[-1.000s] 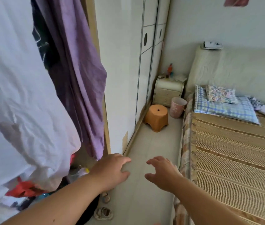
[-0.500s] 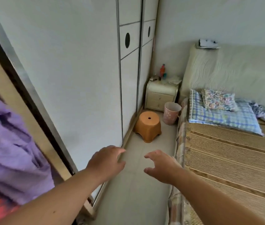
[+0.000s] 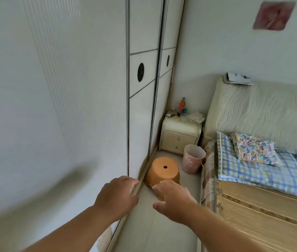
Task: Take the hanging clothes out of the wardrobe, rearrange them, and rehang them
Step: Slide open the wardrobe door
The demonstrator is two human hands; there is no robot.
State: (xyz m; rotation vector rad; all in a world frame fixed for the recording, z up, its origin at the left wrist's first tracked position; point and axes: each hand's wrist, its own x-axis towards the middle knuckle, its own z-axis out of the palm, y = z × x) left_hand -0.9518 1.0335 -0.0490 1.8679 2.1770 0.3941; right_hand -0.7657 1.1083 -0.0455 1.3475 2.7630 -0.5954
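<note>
1. Both hands are held out low in front of the person, and neither has anything in it. The left hand [image 3: 115, 195] droops with loosely curled fingers that grip nothing. The right hand [image 3: 173, 200] is just beside it but not touching, with slack, spread fingers and the thumb out.
2. The hanging clothes are nowhere in sight, and no garment or hanger shows. Left of the left hand, and running on past its fingertips, is only the shut white wardrobe door [image 3: 53, 106].
3. Past the right hand's fingertips an orange stool [image 3: 164, 170] sits on the floor against the door track, partly hidden by that hand. Farther on stand a pink bin [image 3: 194, 159] and a nightstand [image 3: 180, 135]. Right of the right hand is the bed mat [image 3: 262, 211], with a checked blanket [image 3: 256, 171] at its far end.
4. To my eye this is a gap between garments, with both hands free and no piece being carried or hung. I cannot tell how much of the task is done.
5. The next move probably means turning toward the open part of the wardrobe, which lies out of view. One hand would go up to a hanger's hook while the other supports the cloth. The floor strip between door and bed is narrow, and the stool stands in it.
</note>
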